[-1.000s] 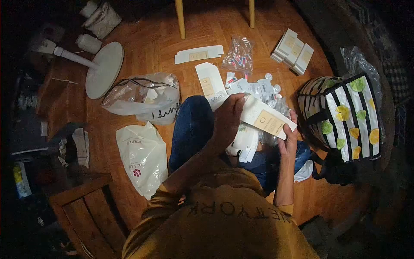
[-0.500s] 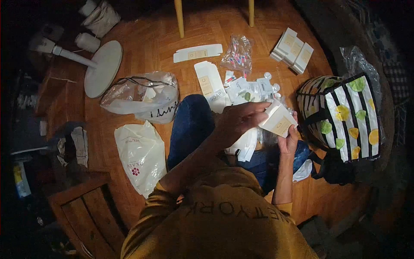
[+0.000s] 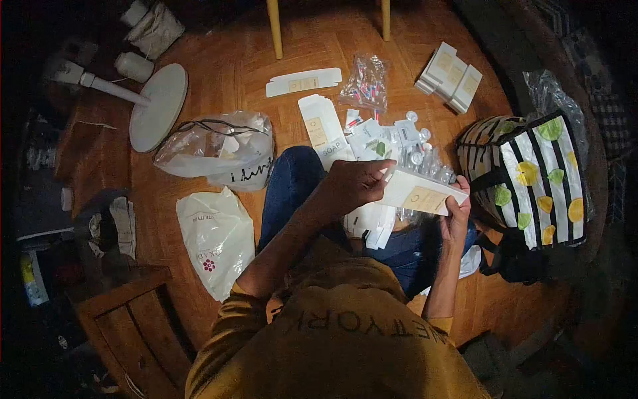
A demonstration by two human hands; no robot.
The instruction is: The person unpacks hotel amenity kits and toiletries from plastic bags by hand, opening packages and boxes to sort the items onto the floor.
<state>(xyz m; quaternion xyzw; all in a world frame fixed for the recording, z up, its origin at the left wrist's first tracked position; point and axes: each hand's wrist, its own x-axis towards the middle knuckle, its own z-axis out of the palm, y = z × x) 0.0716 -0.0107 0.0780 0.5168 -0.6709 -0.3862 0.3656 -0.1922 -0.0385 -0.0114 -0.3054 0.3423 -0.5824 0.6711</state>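
Observation:
A long white cardboard box with a tan label (image 3: 405, 191) is held over my lap between both hands. My right hand (image 3: 457, 213) grips its right end, thumb on the near face. At the left end, my left hand (image 3: 362, 181) has its fingers pinched together at the edge of the box. Beyond it lie a stack of flat white cartons (image 3: 320, 126), one marked SOAP, small white sachets (image 3: 372, 141) and several clear little bottles (image 3: 435, 167). More flat white cartons (image 3: 369, 223) rest on my lap.
A clear bag of small colourful items (image 3: 365, 83), one flat carton (image 3: 304, 82) and stacked boxes (image 3: 450, 76) lie farther out. Plastic bags (image 3: 216, 243) are at left, a striped fruit-print bag (image 3: 538, 179) at right. A round white stand base (image 3: 159, 110) is at far left.
The box has turned and now shows its long labelled side, stretched between my hands. My left hand has moved from its top to the left end; my right hand has shifted slightly right.

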